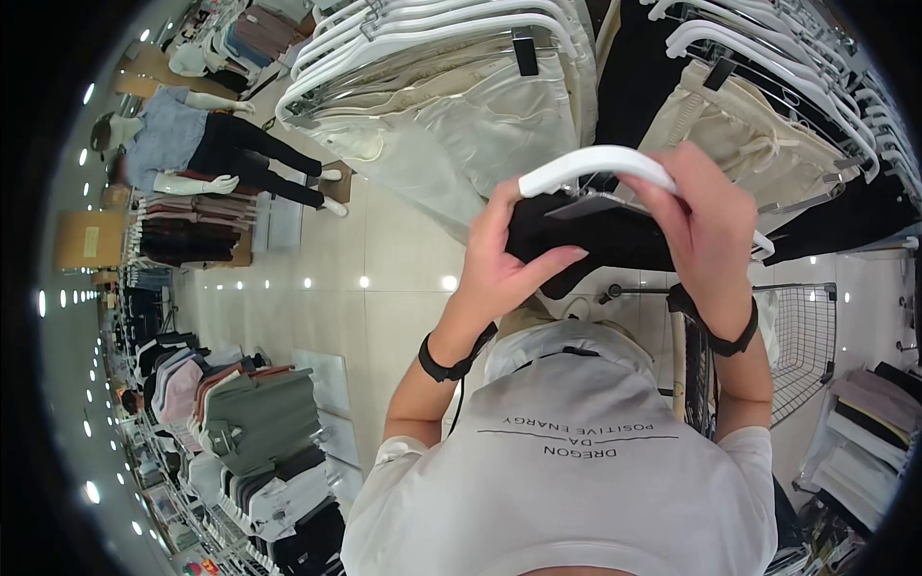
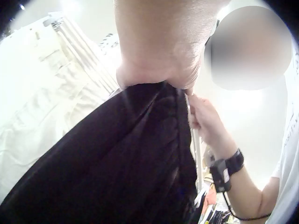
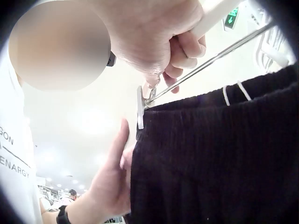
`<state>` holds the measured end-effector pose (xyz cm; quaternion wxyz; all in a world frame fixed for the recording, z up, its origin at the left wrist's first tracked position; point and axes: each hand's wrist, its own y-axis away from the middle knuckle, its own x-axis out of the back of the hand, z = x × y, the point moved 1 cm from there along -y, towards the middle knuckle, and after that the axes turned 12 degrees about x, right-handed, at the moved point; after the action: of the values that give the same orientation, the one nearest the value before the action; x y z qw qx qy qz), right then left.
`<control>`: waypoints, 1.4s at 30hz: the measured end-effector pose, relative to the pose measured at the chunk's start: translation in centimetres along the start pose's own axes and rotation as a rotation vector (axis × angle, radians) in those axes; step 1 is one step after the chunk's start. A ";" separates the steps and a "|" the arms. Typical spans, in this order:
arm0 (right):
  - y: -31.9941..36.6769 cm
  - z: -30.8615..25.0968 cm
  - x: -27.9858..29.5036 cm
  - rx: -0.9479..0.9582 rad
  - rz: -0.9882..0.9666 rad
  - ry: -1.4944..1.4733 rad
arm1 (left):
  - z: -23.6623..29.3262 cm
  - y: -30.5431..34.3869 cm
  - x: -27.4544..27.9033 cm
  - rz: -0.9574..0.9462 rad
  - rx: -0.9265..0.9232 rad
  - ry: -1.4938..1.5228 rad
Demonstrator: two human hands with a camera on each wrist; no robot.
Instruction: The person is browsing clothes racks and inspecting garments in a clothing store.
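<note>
Black drawstring trousers [image 1: 615, 235] hang from a white hanger [image 1: 595, 165] held before the chest. My right hand [image 1: 706, 211] grips the hanger's bar. In the right wrist view its fingertips are at a metal clip [image 3: 140, 108], which sits at the corner of the elastic waistband [image 3: 196, 112]. A thin metal rod [image 3: 212, 60] runs above the waistband. My left hand [image 1: 499, 264] holds the trousers by their other side, thumb over the black cloth and fingers partly hidden behind it. In the left wrist view the cloth fans out below that hand.
White trousers [image 1: 499, 125] and cream drawstring trousers [image 1: 740, 134] hang on racks just ahead. A wire cart [image 1: 802, 336] stands at the right. Folded clothes [image 1: 869, 422] lie lower right. Left are a mannequin [image 1: 211, 139] and a rack of tops [image 1: 259, 413].
</note>
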<state>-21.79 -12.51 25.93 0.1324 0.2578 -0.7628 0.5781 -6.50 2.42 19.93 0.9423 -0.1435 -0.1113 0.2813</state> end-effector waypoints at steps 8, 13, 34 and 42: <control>-2.5 -0.2 1.2 0.042 -0.026 0.009 | -8.9 2.9 0.9 0.077 0.394 -0.081; -3.3 -0.4 2.3 0.066 -0.047 0.042 | -11.8 4.3 1.3 0.134 0.454 -0.225; -8.3 2.9 7.8 0.458 0.057 0.040 | -15.3 10.8 3.1 -0.195 0.616 -0.151; -12.5 1.7 9.6 0.755 -0.093 0.298 | -24.6 16.6 9.4 -0.134 0.685 -0.354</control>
<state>-22.73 -18.92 40.39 0.1634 0.2361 -0.4571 0.8418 0.09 15.91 -7.39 0.9181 0.2378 -0.1812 0.2603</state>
